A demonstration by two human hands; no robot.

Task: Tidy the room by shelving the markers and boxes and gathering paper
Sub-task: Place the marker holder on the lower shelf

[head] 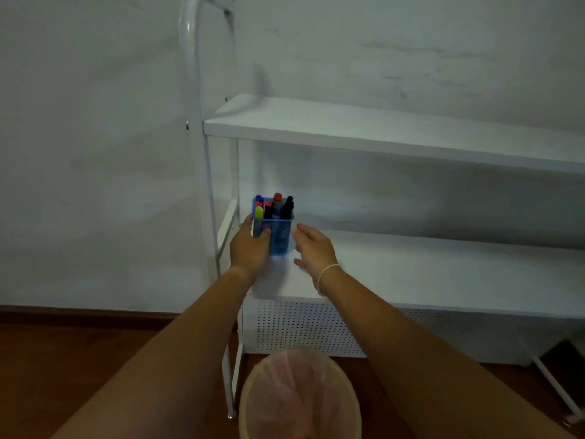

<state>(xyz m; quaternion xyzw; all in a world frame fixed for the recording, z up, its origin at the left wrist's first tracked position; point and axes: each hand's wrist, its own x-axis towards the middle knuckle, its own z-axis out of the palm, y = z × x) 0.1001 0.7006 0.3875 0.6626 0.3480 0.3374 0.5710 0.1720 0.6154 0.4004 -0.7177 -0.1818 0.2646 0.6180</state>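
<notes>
A blue mesh holder [280, 236] filled with several coloured markers [278, 204] stands at the left end of the lower white shelf [427, 267]. My left hand [248, 247] is wrapped around the holder's left side, thumb on its front. My right hand [313, 245] hovers just right of the holder with fingers apart and nothing in it; a white band circles that wrist. No boxes or paper are in view.
The upper shelf board [380, 131] sits above, bare. The white metal frame [205, 172] rises at the left against the wall. A perforated white panel [300, 331] closes the unit's bottom. A round bin with a pink liner [299, 394] stands on the wooden floor below my arms.
</notes>
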